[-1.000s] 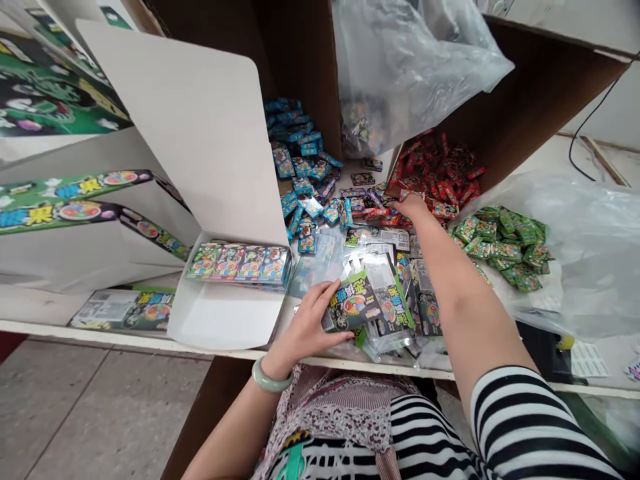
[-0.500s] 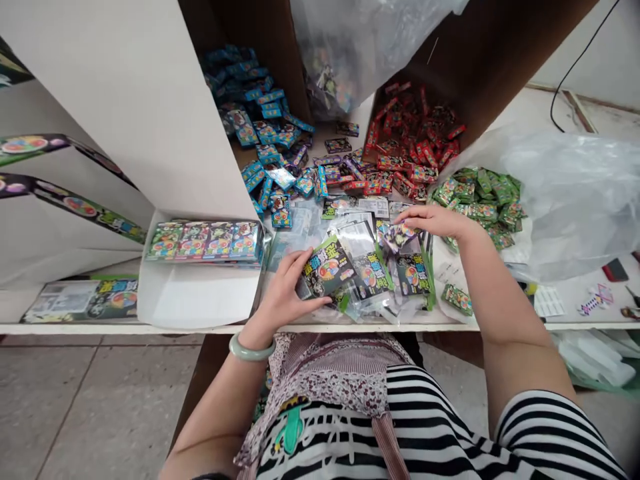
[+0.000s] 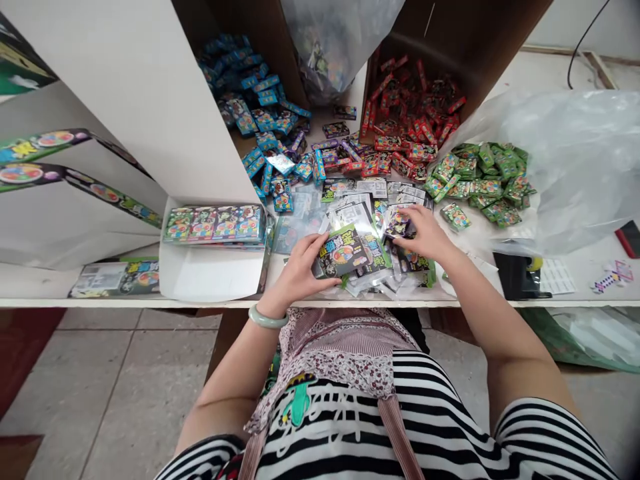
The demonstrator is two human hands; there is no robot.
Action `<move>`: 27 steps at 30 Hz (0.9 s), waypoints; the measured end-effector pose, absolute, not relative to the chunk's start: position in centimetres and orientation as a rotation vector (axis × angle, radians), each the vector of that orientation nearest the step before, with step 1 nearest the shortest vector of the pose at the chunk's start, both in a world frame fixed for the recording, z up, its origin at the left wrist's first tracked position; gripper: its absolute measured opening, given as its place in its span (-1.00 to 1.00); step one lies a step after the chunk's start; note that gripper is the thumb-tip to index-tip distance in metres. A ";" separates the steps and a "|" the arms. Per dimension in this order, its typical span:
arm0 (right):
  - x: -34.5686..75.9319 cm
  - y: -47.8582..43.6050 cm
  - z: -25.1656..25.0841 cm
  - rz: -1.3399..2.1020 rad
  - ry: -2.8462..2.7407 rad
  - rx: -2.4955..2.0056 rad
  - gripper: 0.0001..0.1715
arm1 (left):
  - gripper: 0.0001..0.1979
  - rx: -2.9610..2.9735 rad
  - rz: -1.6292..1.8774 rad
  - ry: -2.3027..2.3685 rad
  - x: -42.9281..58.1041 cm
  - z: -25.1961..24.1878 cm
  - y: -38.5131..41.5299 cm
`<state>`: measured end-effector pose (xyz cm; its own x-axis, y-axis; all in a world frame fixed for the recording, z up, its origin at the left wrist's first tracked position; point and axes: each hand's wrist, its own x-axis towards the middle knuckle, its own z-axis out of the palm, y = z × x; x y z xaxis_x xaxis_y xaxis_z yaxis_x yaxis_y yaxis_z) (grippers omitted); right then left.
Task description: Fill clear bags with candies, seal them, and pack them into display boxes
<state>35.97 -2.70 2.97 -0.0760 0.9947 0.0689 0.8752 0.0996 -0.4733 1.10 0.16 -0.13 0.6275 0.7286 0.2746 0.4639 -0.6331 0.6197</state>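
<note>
My left hand (image 3: 301, 272) grips the left edge of a black and green printed packet (image 3: 344, 253), thumb below and fingers above. Fingers of my right hand (image 3: 424, 233) close round a small purple box (image 3: 397, 225) over the pile. Beneath both hands lie clear bags with black printed cards (image 3: 371, 267), overlapping near the table's front edge. Small blue boxes (image 3: 265, 93), red boxes (image 3: 423, 130) and green boxes (image 3: 493, 177) lie in heaps behind and to the right. A few purple boxes (image 3: 345, 148) lie between the blue and red heaps.
At the left, a white open tray (image 3: 210, 273) holds a row of colourful packs (image 3: 214, 223). A clear plastic bag (image 3: 585, 167) spreads at the right, near a black tape dispenser (image 3: 513, 275). Another plastic bag (image 3: 327, 60) hangs at the back between brown cartons.
My right hand has turned inward, its fingers now curled round the purple box. My left hand still holds the packet. The whole view has shifted, showing the tape dispenser at the right.
</note>
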 end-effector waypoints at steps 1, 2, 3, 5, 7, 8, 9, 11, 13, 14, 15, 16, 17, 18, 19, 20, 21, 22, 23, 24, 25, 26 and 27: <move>35.7 -3.0 3.8 0.430 -1.992 -1.758 -0.16 | 0.02 2.357 0.708 0.933 1.2 -0.2 0.2; 35.4 -3.3 4.8 0.436 -2.007 -1.673 -0.15 | 0.02 2.363 0.709 0.927 1.2 -0.2 0.2; 35.1 -3.7 5.9 0.463 -2.066 -1.583 -0.15 | 0.02 2.366 0.708 0.915 1.3 -0.2 0.2; 34.3 -4.3 8.0 0.551 -2.255 -1.427 -0.16 | 0.04 2.367 0.700 0.877 1.3 -0.1 0.1; 33.5 -4.5 9.5 0.620 -2.427 -1.323 -0.17 | 0.04 2.361 0.683 0.841 1.3 0.0 0.0; 33.2 -4.5 9.9 0.633 -2.486 -1.297 -0.18 | 0.04 2.356 0.672 0.831 1.3 0.1 0.0; 32.8 -4.4 10.2 0.633 -2.528 -1.286 -0.18 | 0.03 2.349 0.658 0.822 1.3 0.2 0.0; 32.4 -4.1 10.4 0.616 -2.589 -1.272 -0.18 | 0.03 2.342 0.632 0.809 1.3 0.4 -0.1; 32.2 -3.8 10.4 0.601 -2.642 -1.248 -0.18 | 0.03 2.350 0.621 0.795 1.3 0.5 -0.2; 32.1 -3.7 10.4 0.602 -2.667 -1.230 -0.18 | 0.03 2.358 0.621 0.785 1.2 0.6 -0.2; 32.0 -3.6 10.5 0.604 -2.687 -1.217 -0.19 | 0.03 2.365 0.622 0.777 1.2 0.7 -0.2; 32.0 -3.5 10.5 0.603 -2.697 -1.211 -0.20 | 0.03 2.368 0.619 0.772 1.1 0.7 -0.1; 31.9 -3.3 10.5 0.602 -2.700 -1.213 -0.21 | 0.03 2.367 0.611 0.766 1.1 0.7 -0.1; 31.8 -3.2 10.4 0.601 -2.696 -1.220 -0.21 | 0.02 2.362 0.600 0.761 1.1 0.7 0.0; 31.7 -3.1 10.3 0.599 -2.685 -1.234 -0.22 | 0.02 2.356 0.590 0.759 1.1 0.7 0.0; 31.6 -2.9 10.2 0.601 -2.668 -1.254 -0.22 | 0.02 2.350 0.589 0.760 1.1 0.7 0.1; 31.5 -2.8 10.0 0.613 -2.648 -1.275 -0.20 | 0.02 2.346 0.594 0.760 1.2 0.7 0.1; 31.4 -2.6 9.9 0.638 -2.627 -1.293 -0.18 | 0.03 2.344 0.602 0.760 1.4 0.6 0.1; 31.3 -2.5 9.7 0.674 -2.603 -1.305 -0.14 | 0.03 2.345 0.614 0.763 1.5 0.6 0.2; 31.2 -2.4 9.5 0.711 -2.573 -1.310 -0.08 | 0.03 2.348 0.627 0.770 1.6 0.5 0.1; 31.0 -2.4 9.3 0.736 -2.533 -1.314 -0.02 | 0.03 2.352 0.641 0.780 1.7 0.5 0.1; 30.9 -2.5 9.1 0.740 -2.483 -1.318 0.02 | 0.03 2.354 0.659 0.793 1.7 0.5 0.0; 30.7 -2.7 9.0 0.717 -2.421 -1.328 0.00 | 0.02 2.354 0.683 0.812 1.8 0.5 -0.1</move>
